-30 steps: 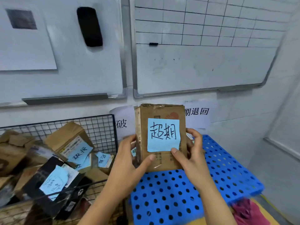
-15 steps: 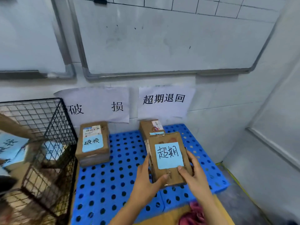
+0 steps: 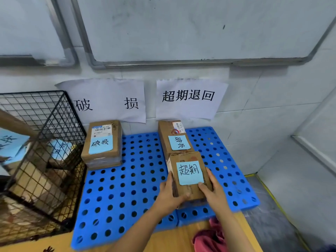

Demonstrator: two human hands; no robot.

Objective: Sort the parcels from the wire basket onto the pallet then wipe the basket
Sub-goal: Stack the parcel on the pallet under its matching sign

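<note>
Parcel (image 3: 190, 176) is coming down since the earlier frame, reaching the right half of pallet (image 3: 127, 188). Left hand (image 3: 169, 195) and right hand (image 3: 212, 193) are keeping a curled grip on its near end, one per side. Its long axis is pointing away, just in front of rear parcel (image 3: 174, 140).

Covering near corners of the held parcel (image 3: 191, 192) with left hand (image 3: 167, 197) and right hand (image 3: 215, 196); cropping wire basket (image 3: 45, 124) at the left edge, pink cloth (image 3: 209, 238) at the bottom.

"破损" was written on the left wall sheet (image 3: 107, 100) and the left parcel's note (image 3: 101, 144); "超期退回" on the right sheet (image 3: 189, 106); "超期" on the front parcel (image 3: 189, 158), on its blue note (image 3: 190, 172).
</note>
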